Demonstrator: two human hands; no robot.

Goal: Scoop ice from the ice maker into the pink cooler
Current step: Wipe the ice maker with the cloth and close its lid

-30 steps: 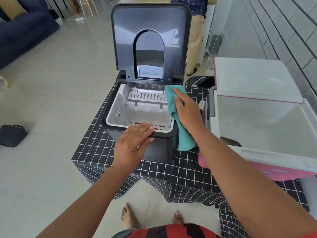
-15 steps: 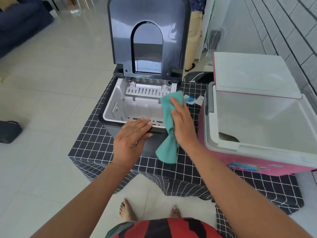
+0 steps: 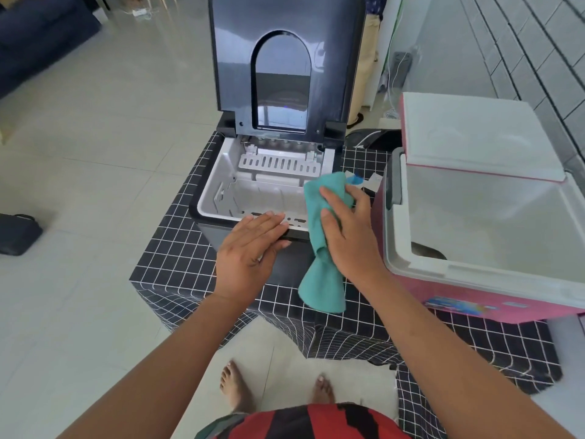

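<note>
The ice maker (image 3: 272,172) stands at the centre of the frame on a tabletop covered by a black cloth with a white grid (image 3: 177,258), its dark lid (image 3: 285,58) raised upright toward the top of the frame and its pale inner basin open; no ice can be made out in the basin. The left hand (image 3: 250,251) lies flat with straight fingers on the near front rim of the ice maker, its grip open and holding nothing. Just to the right of it, the right hand (image 3: 348,229) presses a teal cloth (image 3: 323,248) against the ice maker's front right corner; the palm and fingers lie over the cloth, and whether the thumb curls round it cannot be told. The cloth's upper end is bunched at the basin's right rim, and its lower end hangs down in front of the machine toward the tabletop. The pink cooler (image 3: 474,299) sits at the right of the frame, just beside the right hand's wrist, with its white lid (image 3: 474,134) swung open toward the upper right and its white interior exposed. Two bare feet (image 3: 234,384) stand on the tiled floor at the bottom centre.
</note>
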